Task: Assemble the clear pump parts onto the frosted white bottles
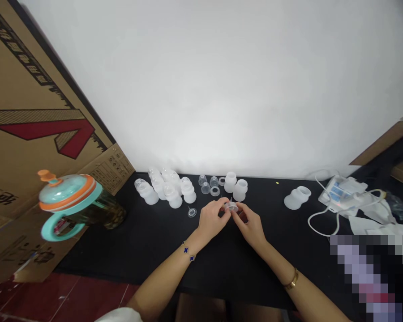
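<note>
Both my hands meet over the black table, pinching a small white ring with a clear part in it [231, 206]. My left hand [213, 216] grips its left side, and my right hand [250, 223] has the right side between thumb and fingers. Just behind stand two white open bottles [240, 190]. Left of those are several clear domed caps [205, 188] and white rings [215, 191]. A clear disc with a thin stem [192, 212] lies left of my left hand. Farther left, several white bottles with clear caps [172, 196] stand grouped.
A large jug with a teal and orange lid [67, 192] stands at the left by cardboard boxes [27, 147]. One white bottle [297, 198] lies tilted at the right, near a white device with cables [339, 194]. A white wall [221, 89] rises behind the black table [137, 246].
</note>
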Tool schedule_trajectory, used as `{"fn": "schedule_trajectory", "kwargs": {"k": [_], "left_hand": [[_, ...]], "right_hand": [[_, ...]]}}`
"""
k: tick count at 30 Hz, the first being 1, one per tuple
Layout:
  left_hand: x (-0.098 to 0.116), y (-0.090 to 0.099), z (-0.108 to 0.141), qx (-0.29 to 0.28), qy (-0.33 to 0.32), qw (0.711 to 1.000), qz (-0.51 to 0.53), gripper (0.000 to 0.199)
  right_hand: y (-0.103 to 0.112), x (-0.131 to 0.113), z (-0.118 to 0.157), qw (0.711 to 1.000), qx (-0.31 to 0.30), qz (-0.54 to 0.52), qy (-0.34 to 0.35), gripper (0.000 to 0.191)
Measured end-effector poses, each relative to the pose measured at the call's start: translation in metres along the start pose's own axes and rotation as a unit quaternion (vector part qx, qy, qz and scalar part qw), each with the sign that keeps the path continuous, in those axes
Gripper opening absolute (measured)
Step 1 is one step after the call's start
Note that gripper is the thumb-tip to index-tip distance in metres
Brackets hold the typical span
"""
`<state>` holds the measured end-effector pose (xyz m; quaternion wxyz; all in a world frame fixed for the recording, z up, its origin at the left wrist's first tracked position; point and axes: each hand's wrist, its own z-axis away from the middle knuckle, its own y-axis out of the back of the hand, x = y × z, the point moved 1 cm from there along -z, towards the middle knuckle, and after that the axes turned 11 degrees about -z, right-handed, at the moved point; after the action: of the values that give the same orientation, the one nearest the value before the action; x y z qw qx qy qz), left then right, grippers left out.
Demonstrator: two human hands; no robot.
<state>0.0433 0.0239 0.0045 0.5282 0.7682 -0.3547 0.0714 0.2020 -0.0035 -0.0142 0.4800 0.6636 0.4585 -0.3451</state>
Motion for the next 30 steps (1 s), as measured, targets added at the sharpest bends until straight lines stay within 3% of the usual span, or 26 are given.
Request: {"fn": "schedule_trajectory", "kwargs": {"k": [5,13,30], "left_hand": [[0.0003,-0.0009,-0.0003,0.005,-0.011,1.000,-0.013,0.023],[0.0016,0.0000,-0.0007,-0.025,-0.014,0.997,0.073,0.025],[-0.0011,-0.0029,0.0005,-0.033,-0.018,0.998,0.058,0.023]], "right_hand": [[0.0009,0.0018,-0.0007,1.000,-0.001,0.002,-0.011,0.026],[0.0018,-0.0061,0.0005,0.999,0.002,-0.041,-0.018,0.032],[0.0018,0.0022,-0.0009,1.000,0.005,-0.012,-0.006,0.025]]}}
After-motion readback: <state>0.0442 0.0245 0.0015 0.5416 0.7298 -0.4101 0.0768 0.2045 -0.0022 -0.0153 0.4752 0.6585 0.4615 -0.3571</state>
